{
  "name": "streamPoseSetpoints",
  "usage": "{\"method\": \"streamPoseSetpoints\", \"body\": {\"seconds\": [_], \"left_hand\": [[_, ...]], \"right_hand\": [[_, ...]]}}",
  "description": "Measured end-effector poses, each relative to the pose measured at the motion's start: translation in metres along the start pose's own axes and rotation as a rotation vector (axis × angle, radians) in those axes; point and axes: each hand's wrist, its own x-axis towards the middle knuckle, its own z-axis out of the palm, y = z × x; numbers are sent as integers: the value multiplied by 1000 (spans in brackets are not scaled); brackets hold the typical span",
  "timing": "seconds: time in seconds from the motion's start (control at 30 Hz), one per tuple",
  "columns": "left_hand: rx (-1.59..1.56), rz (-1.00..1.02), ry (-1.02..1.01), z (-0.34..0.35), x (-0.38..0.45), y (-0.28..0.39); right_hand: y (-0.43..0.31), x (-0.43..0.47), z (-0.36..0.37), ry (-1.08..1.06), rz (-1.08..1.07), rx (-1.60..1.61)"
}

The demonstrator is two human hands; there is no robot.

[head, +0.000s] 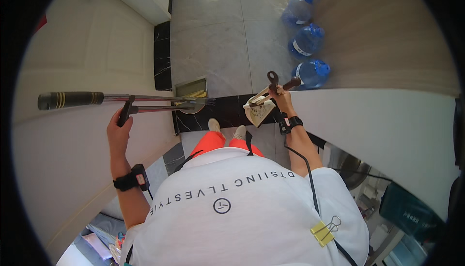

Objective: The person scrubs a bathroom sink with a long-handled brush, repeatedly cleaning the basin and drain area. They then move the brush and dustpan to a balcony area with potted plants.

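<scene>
My left hand (121, 129) grips the dark handle of a long-handled dustpan (190, 84), whose pan with a yellow comb edge hangs low near the floor. A broom (74, 100) with a black grip and metal pole lies alongside it, its bristles over the pan; how it is held is hard to tell. On the right, my right hand (284, 100) is closed around the brown-ended handles of a smaller cream dustpan and brush set (259, 111). The cream pan is beside my wrist, above the black threshold.
Three blue plastic water bottles (307, 42) stand along a wooden panel (377, 37) at upper right. White door (91, 48) and walls flank me on the left. A black marble threshold (225, 109) crosses the grey tiles before my shoes. A dark green bag (408, 211) is at lower right.
</scene>
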Motion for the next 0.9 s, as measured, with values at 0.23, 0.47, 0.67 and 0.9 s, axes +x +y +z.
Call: {"method": "streamPoseSetpoints", "body": {"seconds": [0.23,0.47,0.67,0.9], "left_hand": [[65,52,32,-3,5,-11],[57,57,22,-8,-4,-15],[106,151,1,-12,-8,-16],[76,210,-21,-10,-12,-7]], "right_hand": [[-81,30,-3,85,-212,15],[-161,21,-9,157,-214,137],[-225,-7,-15,180,-227,106],[-233,-36,-13,142,-300,166]]}}
